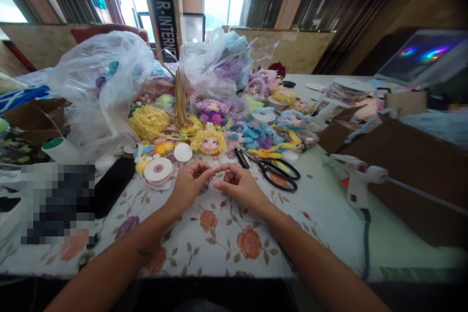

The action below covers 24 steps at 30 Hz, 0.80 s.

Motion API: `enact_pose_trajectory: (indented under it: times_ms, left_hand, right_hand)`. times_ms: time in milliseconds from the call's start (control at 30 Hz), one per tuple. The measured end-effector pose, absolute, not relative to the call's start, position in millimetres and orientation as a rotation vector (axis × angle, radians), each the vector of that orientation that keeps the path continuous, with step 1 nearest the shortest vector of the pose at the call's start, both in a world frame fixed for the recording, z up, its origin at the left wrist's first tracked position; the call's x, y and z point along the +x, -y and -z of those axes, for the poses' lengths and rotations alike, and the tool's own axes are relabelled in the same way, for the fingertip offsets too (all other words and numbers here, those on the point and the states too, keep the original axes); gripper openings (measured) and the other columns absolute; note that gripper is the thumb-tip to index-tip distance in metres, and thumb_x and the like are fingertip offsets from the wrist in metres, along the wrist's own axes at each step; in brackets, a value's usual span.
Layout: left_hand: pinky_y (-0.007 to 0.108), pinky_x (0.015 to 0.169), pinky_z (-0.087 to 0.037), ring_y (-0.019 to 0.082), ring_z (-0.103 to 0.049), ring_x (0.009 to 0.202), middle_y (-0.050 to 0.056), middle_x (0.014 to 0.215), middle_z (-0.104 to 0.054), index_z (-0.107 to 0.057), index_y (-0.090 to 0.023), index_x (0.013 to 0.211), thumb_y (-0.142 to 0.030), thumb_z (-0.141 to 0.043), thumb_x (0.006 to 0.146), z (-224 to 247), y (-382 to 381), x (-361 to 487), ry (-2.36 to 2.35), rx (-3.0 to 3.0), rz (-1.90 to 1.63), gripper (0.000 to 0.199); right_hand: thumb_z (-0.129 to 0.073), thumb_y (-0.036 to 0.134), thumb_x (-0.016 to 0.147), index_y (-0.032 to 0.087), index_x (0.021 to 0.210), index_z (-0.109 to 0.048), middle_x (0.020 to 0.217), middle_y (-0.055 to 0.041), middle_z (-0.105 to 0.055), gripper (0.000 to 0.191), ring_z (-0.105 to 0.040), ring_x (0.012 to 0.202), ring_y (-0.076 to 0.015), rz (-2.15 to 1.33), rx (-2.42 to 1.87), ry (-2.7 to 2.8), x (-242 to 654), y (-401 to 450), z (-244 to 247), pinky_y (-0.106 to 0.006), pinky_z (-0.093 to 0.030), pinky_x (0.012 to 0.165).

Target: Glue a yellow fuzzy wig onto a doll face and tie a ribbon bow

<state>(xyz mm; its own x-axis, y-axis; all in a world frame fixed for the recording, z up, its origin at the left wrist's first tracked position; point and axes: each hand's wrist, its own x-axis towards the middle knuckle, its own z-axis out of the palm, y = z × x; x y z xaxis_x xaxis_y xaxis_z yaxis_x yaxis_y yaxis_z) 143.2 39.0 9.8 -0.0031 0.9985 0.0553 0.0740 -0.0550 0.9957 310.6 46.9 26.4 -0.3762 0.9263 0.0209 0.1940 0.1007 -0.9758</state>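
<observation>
My left hand [192, 183] is raised over the flowered tablecloth [183, 258], thumb and forefinger pinched together. Whatever lies between them is too small to name. Opposite it, my right hand [241, 187] has curled fingers, with a gap between forefinger and thumb. Its forefinger tip meets the left fingertips. Just beyond both hands lies a doll head [210, 141] with curly yellow hair. A ribbon spool [159, 170] sits left of my left hand, and black-handled scissors [280, 173] lie to the right of my right hand.
Doll heads, coloured yarn [258, 134] and clear plastic bags [109, 73] pile up at the back. A black phone [113, 187] and a thread cone [60, 150] are at left. A glue gun [358, 178] stands beside a cardboard box [413, 175] at right.
</observation>
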Motion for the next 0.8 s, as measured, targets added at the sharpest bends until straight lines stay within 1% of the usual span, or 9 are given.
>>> enact_pose_trajectory:
  times_ms: [100,167,233,367,467,533,667,733,800]
  left_hand:
    - [0.021,0.06,-0.044,0.01,-0.057,0.063,0.003,0.077,-0.069,-0.063,-0.015,0.086,-0.033,-0.068,0.074,-6,-41,141,-1.133,1.114,-1.263,0.022]
    - [0.022,0.066,-0.046,0.01,-0.06,0.068,0.004,0.082,-0.07,-0.064,-0.016,0.094,-0.032,-0.072,0.072,-5,-43,140,-1.07,1.02,-1.301,0.029]
    - [0.023,0.07,-0.047,0.012,-0.062,0.072,0.005,0.084,-0.072,-0.064,-0.016,0.097,-0.032,-0.074,0.07,-4,-44,139,-1.04,0.979,-1.313,0.033]
    - [0.024,0.07,-0.047,0.013,-0.063,0.072,0.005,0.079,-0.072,-0.067,-0.015,0.086,-0.031,-0.076,0.068,-5,-44,141,-1.058,0.961,-1.302,0.026]
    - [0.025,0.072,-0.048,0.013,-0.064,0.074,0.004,0.08,-0.072,-0.067,-0.015,0.083,-0.03,-0.077,0.067,-7,-41,142,-1.036,0.95,-1.269,0.023]
    - [0.027,0.076,-0.048,0.014,-0.064,0.079,0.005,0.085,-0.073,-0.067,-0.016,0.082,-0.029,-0.076,0.068,-8,-39,143,-0.989,0.935,-1.236,0.021]
    - [0.026,0.081,-0.046,0.014,-0.063,0.089,0.005,0.104,-0.07,-0.069,-0.017,0.077,-0.027,-0.077,0.067,-9,-37,145,-0.93,0.89,-1.175,0.016]
    - [0.025,0.082,-0.045,0.014,-0.062,0.091,0.006,0.106,-0.069,-0.069,-0.016,0.075,-0.025,-0.077,0.067,-8,-37,147,-0.909,0.844,-1.159,0.014]
    - [0.025,0.082,-0.045,0.014,-0.062,0.089,0.006,0.103,-0.07,-0.068,-0.016,0.073,-0.024,-0.076,0.067,-8,-37,147,-0.855,0.801,-1.147,0.013]
  right_hand:
    - [-0.067,0.039,0.075,0.015,0.087,-0.069,0.049,0.0072,-0.041,0.027,-0.037,0.047,-0.0083,-1.144,-1.194,1.783,312,-48,-26,-0.023,-0.028,0.048]
    - [-0.064,0.04,0.077,0.015,0.082,-0.07,0.049,0.0059,-0.042,0.026,-0.037,0.047,-0.0085,-1.097,-1.224,1.809,313,-47,-26,-0.023,-0.027,0.047]
    - [-0.065,0.041,0.077,0.015,0.08,-0.07,0.05,0.0047,-0.045,0.027,-0.037,0.048,-0.0086,-1.103,-1.217,1.831,314,-46,-26,-0.023,-0.027,0.047]
    - [-0.064,0.04,0.078,0.016,0.077,-0.07,0.055,0.0027,-0.05,0.025,-0.041,0.049,-0.0088,-1.212,-1.161,1.85,312,-44,-22,-0.022,-0.031,0.046]
    - [-0.067,0.041,0.075,0.015,0.086,-0.068,0.057,0.0024,-0.054,0.028,-0.046,0.047,-0.0097,-1.39,-1.149,1.758,308,-43,-20,-0.022,-0.036,0.045]
    - [-0.067,0.041,0.074,0.015,0.088,-0.067,0.059,0.0015,-0.057,0.03,-0.047,0.046,-0.0099,-1.441,-1.126,1.685,306,-43,-18,-0.022,-0.038,0.045]
    - [-0.068,0.038,0.074,0.015,0.083,-0.069,0.063,0.0009,-0.059,0.024,-0.043,0.048,-0.0077,-1.318,-1.073,1.606,304,-43,-18,-0.021,-0.034,0.045]
    - [-0.067,0.035,0.075,0.016,0.082,-0.071,0.063,0.0012,-0.059,0.021,-0.04,0.048,-0.0071,-1.289,-1.069,1.598,303,-43,-18,-0.02,-0.032,0.045]
    - [-0.066,0.034,0.075,0.016,0.081,-0.071,0.06,0.002,-0.057,0.02,-0.039,0.047,-0.0072,-1.306,-1.08,1.583,303,-43,-18,-0.021,-0.031,0.045]
